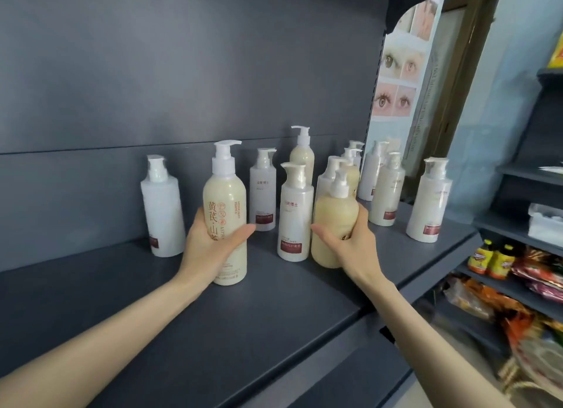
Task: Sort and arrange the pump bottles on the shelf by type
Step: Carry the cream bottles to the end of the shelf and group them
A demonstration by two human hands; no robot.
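Both hands grip cream pump bottles upright on the shelf — left hand holds the labelled bottle, right hand the plain-backed bottle.

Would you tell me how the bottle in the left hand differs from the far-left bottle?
The held bottle is cream with large orange characters; the far-left bottle is white with a small dark red label near its base. The left hand grips the held bottle; the far-left bottle stands free. Both have white pumps.
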